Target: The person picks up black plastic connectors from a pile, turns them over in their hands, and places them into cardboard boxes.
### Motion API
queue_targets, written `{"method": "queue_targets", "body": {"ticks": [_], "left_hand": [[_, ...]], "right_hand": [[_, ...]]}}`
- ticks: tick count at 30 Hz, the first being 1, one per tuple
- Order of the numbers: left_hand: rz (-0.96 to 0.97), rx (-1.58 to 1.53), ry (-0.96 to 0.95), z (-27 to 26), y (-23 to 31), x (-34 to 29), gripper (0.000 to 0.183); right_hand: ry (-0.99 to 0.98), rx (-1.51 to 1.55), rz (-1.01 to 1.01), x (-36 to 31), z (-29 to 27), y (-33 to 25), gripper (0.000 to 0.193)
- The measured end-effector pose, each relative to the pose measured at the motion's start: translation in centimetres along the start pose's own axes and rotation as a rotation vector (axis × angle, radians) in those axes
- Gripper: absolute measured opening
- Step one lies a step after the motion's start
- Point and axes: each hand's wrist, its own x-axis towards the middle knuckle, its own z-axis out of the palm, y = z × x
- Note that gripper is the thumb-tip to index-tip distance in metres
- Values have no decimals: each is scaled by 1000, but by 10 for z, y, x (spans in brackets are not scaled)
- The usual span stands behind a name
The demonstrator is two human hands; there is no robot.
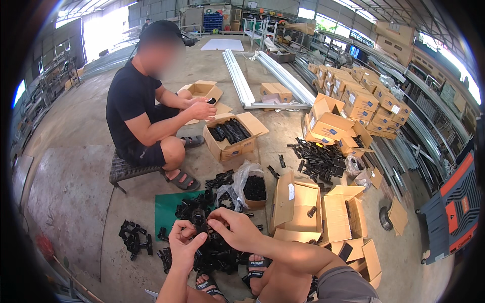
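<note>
My left hand (183, 247) and my right hand (233, 228) meet over a small black plastic part (198, 218), both gripping it from either side. Under them lies a heap of the same black plastic parts (218, 255) on the concrete floor, partly on a green mat (165, 206). My sandalled feet show just below the heap. Behind it stands a small open box lined with a clear bag, holding tiny black pieces (254, 188).
A person in black sits on a low stool (126, 170) opposite, hands together above an open carton of black parts (231, 132). Open empty cartons (308, 204) lie to my right, a pile of black parts (319, 160) and stacked cartons (365, 98) beyond. Long metal rails (241, 83) lie further back.
</note>
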Motion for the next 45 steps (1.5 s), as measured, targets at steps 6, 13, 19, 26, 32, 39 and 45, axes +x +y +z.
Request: {"method": "queue_targets", "body": {"ticks": [6,13,19,26,32,39,45], "left_hand": [[-120,185,-83,8,-5,1,41],[-218,257,-126,7,-11,-4,48],[-222,273,-120,4,-3,-4,56],[-264,496,-180,15,-5,-5,73],[-193,771,-256,20,-11,-3,81],[-105,859,-271,-2,-4,-8,77],[-129,502,-165,-59,46,-16,56]], "right_hand": [[-73,131,83,6,1,17,40],[-130,-6,108,8,4,15,37],[-99,-15,110,8,7,22,43],[-140,-145,176,18,-1,30,43],[-325,-309,56,32,-7,59,53],[-321,-534,157,18,-44,64,52],[42,-833,340,-91,-109,155,50]]}}
